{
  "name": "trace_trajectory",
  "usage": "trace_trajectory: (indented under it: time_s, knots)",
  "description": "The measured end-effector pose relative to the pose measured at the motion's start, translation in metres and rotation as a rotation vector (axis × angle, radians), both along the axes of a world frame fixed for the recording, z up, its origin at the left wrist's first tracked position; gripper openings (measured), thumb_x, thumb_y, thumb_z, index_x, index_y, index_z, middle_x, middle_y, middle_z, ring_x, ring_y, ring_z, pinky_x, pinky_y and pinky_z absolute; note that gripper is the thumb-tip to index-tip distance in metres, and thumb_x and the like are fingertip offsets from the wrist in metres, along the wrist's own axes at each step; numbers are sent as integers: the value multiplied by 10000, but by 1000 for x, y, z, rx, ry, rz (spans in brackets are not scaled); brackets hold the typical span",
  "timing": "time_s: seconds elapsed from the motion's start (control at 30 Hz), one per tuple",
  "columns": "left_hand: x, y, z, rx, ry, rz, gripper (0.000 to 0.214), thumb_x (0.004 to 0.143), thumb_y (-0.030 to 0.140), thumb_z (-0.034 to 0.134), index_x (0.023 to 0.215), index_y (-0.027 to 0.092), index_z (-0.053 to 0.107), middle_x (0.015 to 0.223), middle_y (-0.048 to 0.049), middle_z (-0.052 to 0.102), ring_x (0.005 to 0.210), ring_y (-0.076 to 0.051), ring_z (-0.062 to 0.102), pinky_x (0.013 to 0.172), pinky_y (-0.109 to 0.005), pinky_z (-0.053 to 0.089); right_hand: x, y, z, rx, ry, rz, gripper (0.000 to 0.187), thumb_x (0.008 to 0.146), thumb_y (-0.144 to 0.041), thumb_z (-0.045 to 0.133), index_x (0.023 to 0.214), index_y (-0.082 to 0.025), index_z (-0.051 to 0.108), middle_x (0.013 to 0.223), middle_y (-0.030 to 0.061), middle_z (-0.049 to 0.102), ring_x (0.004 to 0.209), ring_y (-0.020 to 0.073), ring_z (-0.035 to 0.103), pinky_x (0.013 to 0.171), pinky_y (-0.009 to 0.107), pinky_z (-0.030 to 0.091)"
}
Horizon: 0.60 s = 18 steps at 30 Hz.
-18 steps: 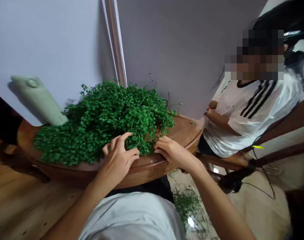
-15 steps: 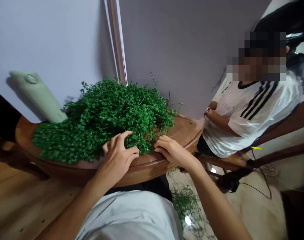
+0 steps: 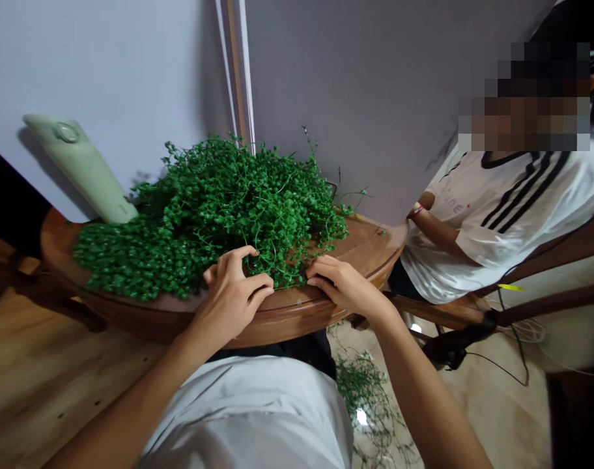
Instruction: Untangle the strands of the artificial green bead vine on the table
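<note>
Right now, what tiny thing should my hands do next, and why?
Maybe slide your right hand gently under the plant. Its fingers sit at the table rim, right beside the plant's edge, while your left hand is in the stems. Go slowly, since some strands lie on the floor.

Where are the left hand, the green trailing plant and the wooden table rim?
left hand (image 3: 231,296): head view, back of hand
green trailing plant (image 3: 238,208): head view, middle of foliage
wooden table rim (image 3: 282,319): head view, front edge
</note>
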<state>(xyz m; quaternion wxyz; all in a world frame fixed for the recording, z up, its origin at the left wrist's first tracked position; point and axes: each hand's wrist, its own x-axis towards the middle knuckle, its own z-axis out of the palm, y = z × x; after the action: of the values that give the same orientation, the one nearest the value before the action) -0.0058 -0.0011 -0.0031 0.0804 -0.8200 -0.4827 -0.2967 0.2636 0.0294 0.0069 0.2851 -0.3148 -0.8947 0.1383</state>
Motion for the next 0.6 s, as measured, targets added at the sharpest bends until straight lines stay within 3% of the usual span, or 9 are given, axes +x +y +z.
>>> trace_trajectory:
  time_s: [0.23, 0.47, 0.6]
  knots:
    - [0, 0, 0, -20, -21, -18, 155, 953, 283, 643, 883, 316, 777, 1309, -104, 412, 1270, -356, 461, 932, -561, 420, 1, -2, 2, -1, -8, 0, 137, 1039, -155, 521, 925, -177, 595, 905, 32, 589, 864, 154, 560, 812, 274, 439]
    - [-5, 2, -3, 21, -18, 77, 116, 918, 242, 675, 842, 231, 762, 1214, -136, 472, 1138, -349, 529, 832, -510, 444, 14, 1, -1, 15, 3, -47, 145, 1016, -116, 528, 892, -178, 569, 868, 22, 569, 817, 148, 539, 763, 266, 420]
    - [-1, -1, -1, 58, -11, 87, 115, 930, 272, 680, 850, 249, 759, 1364, -138, 473, 1227, -363, 509, 866, -525, 430, 14, 1, -1, 2, 5, -68, 148, 1011, -105, 533, 888, -177, 572, 868, 20, 577, 819, 143, 545, 761, 261, 418]
